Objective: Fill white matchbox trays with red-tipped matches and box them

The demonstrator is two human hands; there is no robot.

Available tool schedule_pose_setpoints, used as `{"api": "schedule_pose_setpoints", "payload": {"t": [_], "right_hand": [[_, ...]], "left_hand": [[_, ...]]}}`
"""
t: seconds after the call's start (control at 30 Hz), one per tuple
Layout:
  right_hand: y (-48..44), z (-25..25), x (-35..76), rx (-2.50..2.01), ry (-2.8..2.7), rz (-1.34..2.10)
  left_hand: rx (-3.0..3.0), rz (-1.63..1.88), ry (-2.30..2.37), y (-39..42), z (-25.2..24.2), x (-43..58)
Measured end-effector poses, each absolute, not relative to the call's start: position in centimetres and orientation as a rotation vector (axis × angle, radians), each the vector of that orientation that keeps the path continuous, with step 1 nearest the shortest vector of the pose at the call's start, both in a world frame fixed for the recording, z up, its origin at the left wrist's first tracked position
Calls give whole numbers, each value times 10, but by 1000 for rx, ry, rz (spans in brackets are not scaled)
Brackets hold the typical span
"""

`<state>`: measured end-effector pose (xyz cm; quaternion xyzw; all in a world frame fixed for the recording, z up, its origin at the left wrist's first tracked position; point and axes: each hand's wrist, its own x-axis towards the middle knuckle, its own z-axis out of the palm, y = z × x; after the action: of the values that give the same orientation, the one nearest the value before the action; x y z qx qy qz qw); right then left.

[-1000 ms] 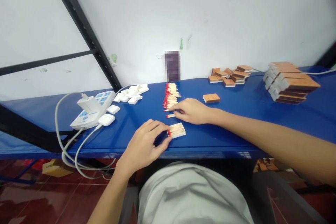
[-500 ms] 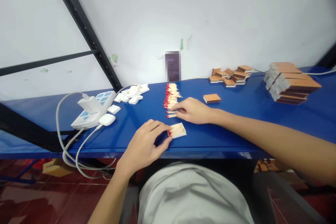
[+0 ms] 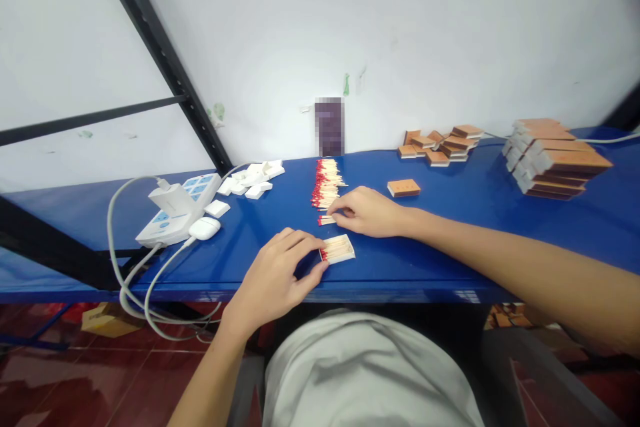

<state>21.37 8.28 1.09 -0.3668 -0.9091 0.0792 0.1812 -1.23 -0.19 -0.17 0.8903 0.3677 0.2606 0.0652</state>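
Note:
Near the front edge of the blue table lies a white matchbox tray (image 3: 350, 255) with red-tipped matches in it. My left hand (image 3: 280, 270) grips its left end between thumb and fingers. Just beyond the tray, my right hand (image 3: 367, 211) has thumb and forefinger closed on a few matches (image 3: 324, 220), whose red heads point left. Behind those fingers a long pile of loose matches (image 3: 327, 180) runs back toward the wall, heads mostly to the left. A brown matchbox sleeve (image 3: 404, 187) lies right of my right hand.
White trays (image 3: 253, 177) are heaped at the back left, beside a power strip (image 3: 175, 213) with a charger, a white case (image 3: 205, 228) and cables. Brown matchboxes (image 3: 445, 143) lie jumbled at the back right; a stack of more (image 3: 555, 157) stands farther right. A pixelated dark rectangle (image 3: 329, 127) stands against the wall.
My right fingers have drawn a few matches slightly toward me, apart from the pile. My left hand and the tray stay in place.

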Motion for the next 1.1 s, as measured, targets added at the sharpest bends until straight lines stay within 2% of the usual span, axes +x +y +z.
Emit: {"api": "schedule_pose_setpoints", "payload": {"t": [0.8,1.1], "right_hand": [[81,14,213,-1075,-2603,269],[78,14,213,-1006,-2734,102]], "left_hand": [[2687,785,1103,-3,-1,-13],[2611,823,1187,-3,-7,-15]]}}
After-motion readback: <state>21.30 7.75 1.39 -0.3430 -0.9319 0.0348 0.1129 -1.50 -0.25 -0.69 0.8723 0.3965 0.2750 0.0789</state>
